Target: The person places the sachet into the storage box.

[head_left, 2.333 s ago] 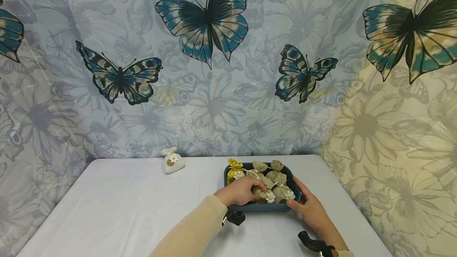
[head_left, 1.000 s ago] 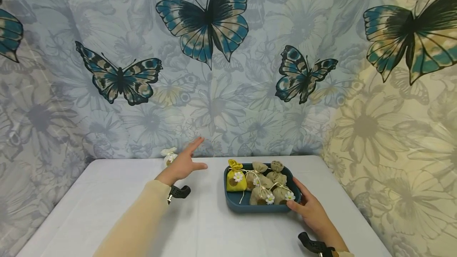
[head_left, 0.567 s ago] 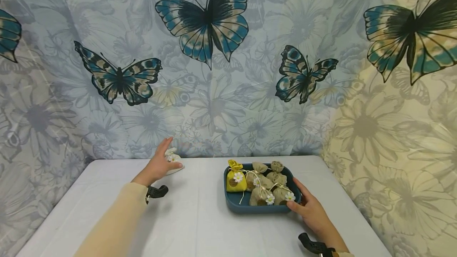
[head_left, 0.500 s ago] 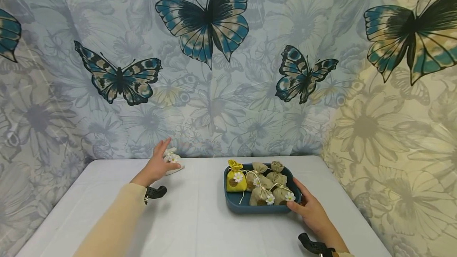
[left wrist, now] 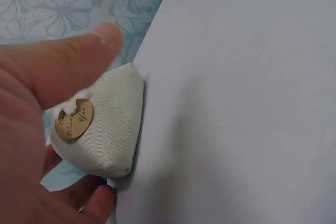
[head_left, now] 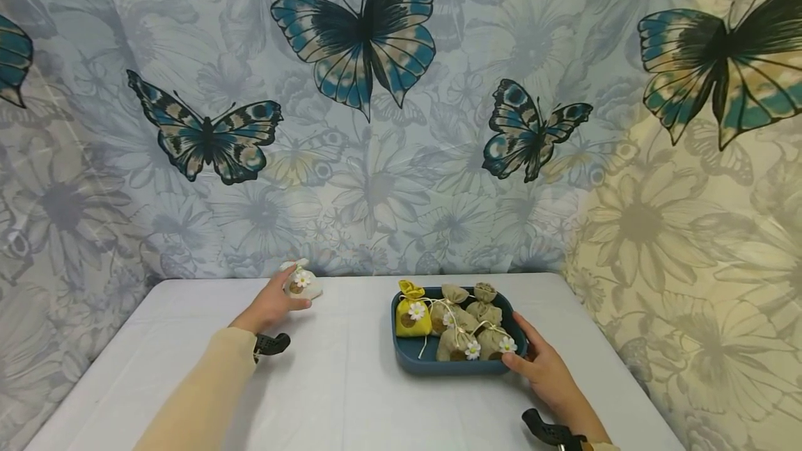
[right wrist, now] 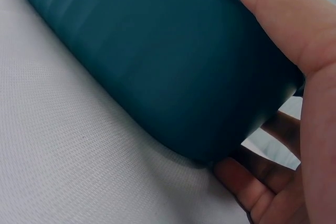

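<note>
A white drawstring sachet (head_left: 303, 285) with a daisy and a round brown tag sits at the table's back left. My left hand (head_left: 269, 303) reaches around it, fingers on its far left side and thumb held out in front. In the left wrist view the thumb (left wrist: 79, 64) stands straight over the sachet (left wrist: 113, 124), and whether it touches cannot be told. My right hand (head_left: 544, 366) grips the right end of a dark blue tray (head_left: 454, 367), thumb at the front corner. A yellow sachet (head_left: 412, 319) and several tan sachets (head_left: 456, 345) stand inside the tray.
A white cloth covers the table (head_left: 351, 395). Behind it hangs a butterfly-and-flower backdrop (head_left: 376, 193), close to the table's back edge. The tray's front left part shows bare floor (head_left: 413, 349). Each wrist wears a black strap mount.
My left hand has left the tray, moved left across the table and lowered its fingers around the white sachet. The right hand stays on the tray's right end.
</note>
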A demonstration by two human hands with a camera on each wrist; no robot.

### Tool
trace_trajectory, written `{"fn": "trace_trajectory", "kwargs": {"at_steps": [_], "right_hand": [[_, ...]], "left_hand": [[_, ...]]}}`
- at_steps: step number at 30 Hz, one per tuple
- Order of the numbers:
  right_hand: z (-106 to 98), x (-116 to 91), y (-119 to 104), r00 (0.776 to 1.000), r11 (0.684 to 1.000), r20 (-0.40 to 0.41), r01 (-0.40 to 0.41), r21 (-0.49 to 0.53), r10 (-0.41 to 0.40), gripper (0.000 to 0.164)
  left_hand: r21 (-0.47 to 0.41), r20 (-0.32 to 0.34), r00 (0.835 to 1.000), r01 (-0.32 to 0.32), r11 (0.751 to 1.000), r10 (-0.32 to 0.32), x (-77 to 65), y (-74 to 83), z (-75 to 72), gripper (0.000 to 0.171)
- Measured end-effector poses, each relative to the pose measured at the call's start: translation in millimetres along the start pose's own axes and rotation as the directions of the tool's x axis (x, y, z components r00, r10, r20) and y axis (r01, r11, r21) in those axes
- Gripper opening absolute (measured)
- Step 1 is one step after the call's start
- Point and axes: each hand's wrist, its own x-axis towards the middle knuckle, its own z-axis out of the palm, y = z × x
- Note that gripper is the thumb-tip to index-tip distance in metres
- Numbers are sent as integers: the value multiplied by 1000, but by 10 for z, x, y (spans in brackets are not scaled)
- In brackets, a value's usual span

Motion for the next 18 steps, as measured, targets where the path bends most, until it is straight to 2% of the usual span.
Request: {"fn": "trace_trajectory", "kwargs": {"at_steps": [7, 13, 15, 18], "right_hand": [[8, -4, -1, 1000, 1000, 1, 1, 23, -1, 80], [1, -13, -21, 1000, 1000, 13, -6, 24, 6, 80], [-1, -14, -30, 1000, 1000, 21, -8, 30, 7, 80], [-2, -14, -38, 1000, 999, 26, -12, 35, 11, 81]], "left_hand": [[99, -34, 998, -49, 994, 53, 26, -51, 69, 72], [102, -26, 997, -73, 992, 76, -4, 18, 86, 49], [98, -19, 996, -79, 992, 82, -24, 13, 97, 47], [103, 18, 993, -115, 988, 114, -41, -16, 127, 60]]}}
